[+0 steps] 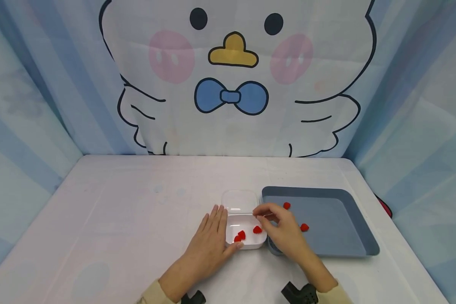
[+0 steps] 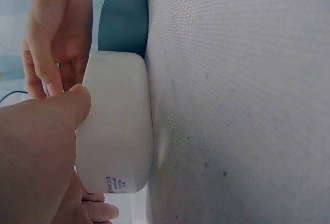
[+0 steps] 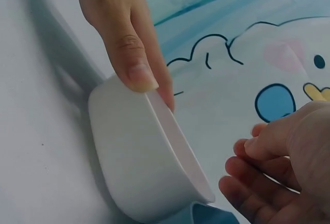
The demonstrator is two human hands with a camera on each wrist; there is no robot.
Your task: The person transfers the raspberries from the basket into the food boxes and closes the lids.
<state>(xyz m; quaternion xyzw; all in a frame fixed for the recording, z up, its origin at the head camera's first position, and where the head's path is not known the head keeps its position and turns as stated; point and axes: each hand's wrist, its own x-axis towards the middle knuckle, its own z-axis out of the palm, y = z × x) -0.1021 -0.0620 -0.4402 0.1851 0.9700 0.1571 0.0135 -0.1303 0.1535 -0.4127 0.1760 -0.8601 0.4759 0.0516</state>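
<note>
A small white box [image 1: 247, 243] with a raised clear lid [image 1: 240, 202] holds several small red pieces [image 1: 257, 229]. My left hand [image 1: 208, 245] lies along its left side, fingers straight, with the thumb [image 3: 138, 77] on the near rim. In the left wrist view the box [image 2: 116, 126] shows small print on its near wall. Over the box's right part hovers my right hand [image 1: 279, 228], thumb and fingertips close together and loosely bent. No red piece shows between them in the right wrist view.
Right of the box is a grey-blue tray [image 1: 334, 228] with two red pieces, one farther back [image 1: 286, 205] and one [image 1: 305, 227] beside my right hand. A white cloth covers the table [image 1: 118, 219]. Printed curtains [image 1: 414, 126] hang at the back and both sides.
</note>
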